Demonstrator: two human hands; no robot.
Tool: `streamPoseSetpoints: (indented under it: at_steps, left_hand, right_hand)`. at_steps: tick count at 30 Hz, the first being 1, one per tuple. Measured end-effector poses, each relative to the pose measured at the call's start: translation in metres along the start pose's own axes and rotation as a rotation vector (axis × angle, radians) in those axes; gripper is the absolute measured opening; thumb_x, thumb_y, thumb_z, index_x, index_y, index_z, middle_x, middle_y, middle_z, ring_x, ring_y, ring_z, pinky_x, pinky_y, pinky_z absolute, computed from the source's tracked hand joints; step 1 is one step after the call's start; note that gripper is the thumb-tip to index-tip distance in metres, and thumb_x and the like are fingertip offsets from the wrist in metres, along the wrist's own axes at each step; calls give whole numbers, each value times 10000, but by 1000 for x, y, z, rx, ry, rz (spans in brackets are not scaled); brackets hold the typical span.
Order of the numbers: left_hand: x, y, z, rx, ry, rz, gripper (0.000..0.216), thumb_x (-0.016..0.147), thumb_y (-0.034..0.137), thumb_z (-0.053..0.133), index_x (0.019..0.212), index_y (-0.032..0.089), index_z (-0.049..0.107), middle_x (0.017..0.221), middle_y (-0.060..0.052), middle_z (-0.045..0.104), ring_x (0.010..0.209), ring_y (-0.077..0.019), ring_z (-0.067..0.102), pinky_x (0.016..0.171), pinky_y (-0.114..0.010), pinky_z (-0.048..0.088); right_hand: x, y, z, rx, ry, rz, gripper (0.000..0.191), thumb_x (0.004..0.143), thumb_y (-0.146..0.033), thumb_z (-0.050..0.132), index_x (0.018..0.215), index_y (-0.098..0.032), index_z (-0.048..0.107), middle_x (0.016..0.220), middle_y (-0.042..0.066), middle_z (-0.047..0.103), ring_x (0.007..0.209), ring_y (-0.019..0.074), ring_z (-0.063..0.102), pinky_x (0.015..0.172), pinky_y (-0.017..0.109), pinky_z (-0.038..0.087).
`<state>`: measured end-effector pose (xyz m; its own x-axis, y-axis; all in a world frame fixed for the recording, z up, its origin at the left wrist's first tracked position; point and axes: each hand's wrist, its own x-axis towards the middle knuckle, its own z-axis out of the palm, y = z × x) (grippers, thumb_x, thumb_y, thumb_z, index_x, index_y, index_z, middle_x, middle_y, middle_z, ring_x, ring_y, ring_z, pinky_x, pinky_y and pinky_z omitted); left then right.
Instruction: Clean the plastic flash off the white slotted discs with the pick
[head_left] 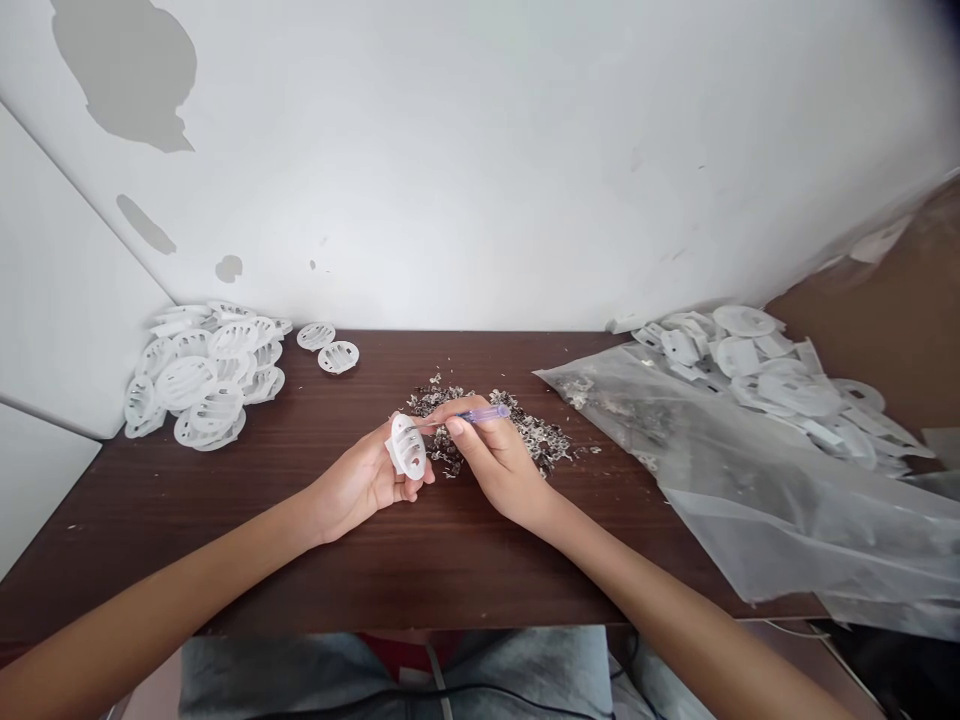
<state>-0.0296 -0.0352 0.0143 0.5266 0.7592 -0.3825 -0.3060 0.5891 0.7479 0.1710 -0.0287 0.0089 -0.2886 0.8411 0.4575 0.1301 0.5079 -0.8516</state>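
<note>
My left hand (367,482) is closed round a small white slotted plastic disc (408,446), held upright above the dark wooden table (300,560). My right hand (491,455) pinches a thin purple-handled tool (484,414), its tip lying against the disc's upper edge. Just behind both hands lies a heap of small plastic shavings (525,430).
A pile of several white slotted discs (202,375) sits at the back left, with two loose discs (330,348) beside it. At the right, a clear plastic bag (750,470) spreads over the table edge with several white plastic parts (772,375) heaped behind it. A white wall stands behind.
</note>
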Motion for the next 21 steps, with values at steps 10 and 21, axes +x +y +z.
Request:
streamPoseSetpoints:
  at_steps: [10,21]
  left_hand:
    - [-2,0,2,-2,25,12,464,999,582,562,1189,175,681,808,-84,716,629,-131,573,678,-254,482]
    - [1,3,4,-91,-13,-14,413,989,558,607,979,155,697,899,-72,710,703,-124,592,718,-259,502]
  right_hand:
    - [0,1,2,29,8,22,339,1090,-505,463,1030,-262,692,1034,58,726,981,211,704,909,384,563]
    - [-4,-3,0,-124,1,-58,243,1092,-393,486,1136,-262,686,1051,67,743,970,221,707,857,396,573]
